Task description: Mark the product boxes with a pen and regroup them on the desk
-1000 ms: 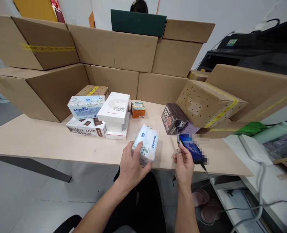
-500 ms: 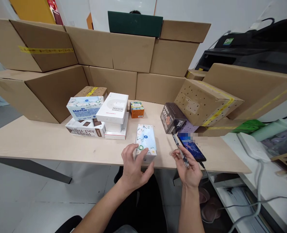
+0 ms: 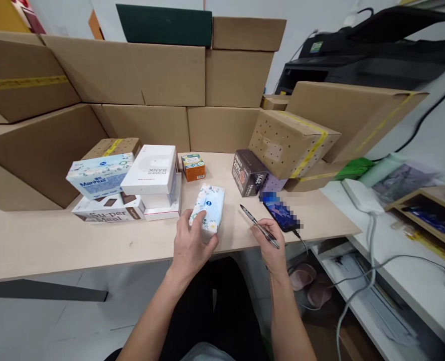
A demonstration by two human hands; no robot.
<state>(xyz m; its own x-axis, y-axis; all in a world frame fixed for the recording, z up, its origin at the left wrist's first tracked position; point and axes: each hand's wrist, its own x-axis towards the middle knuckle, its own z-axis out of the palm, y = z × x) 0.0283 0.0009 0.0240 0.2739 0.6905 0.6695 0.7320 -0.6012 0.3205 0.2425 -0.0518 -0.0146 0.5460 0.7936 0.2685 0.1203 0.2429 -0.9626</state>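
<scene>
My left hand [image 3: 192,243] is closed round the near end of a floral pale-blue tissue pack [image 3: 211,200] on the table [image 3: 150,240]. Its fingers lie along the left side and top, the thumb by the near end. My right hand [image 3: 272,245] holds a pen [image 3: 258,224] by its lower part, the dark tip pointing up and left. Just beyond that hand lies a phone [image 3: 287,216] with a cable plugged in, its screen partly blurred out.
On the left, a white power bank box [image 3: 150,170] stands beside a Manhua tissue pack [image 3: 102,178] on a Su-per Meal box [image 3: 109,210]. An orange box [image 3: 194,169] and a dark brown box [image 3: 247,173] stand farther back. Cardboard walls [image 3: 222,128] enclose the back.
My left hand has closed onto the tissue pack, which has turned slightly. The pen now lies more slanted in my right hand. The view has swung to the right.
</scene>
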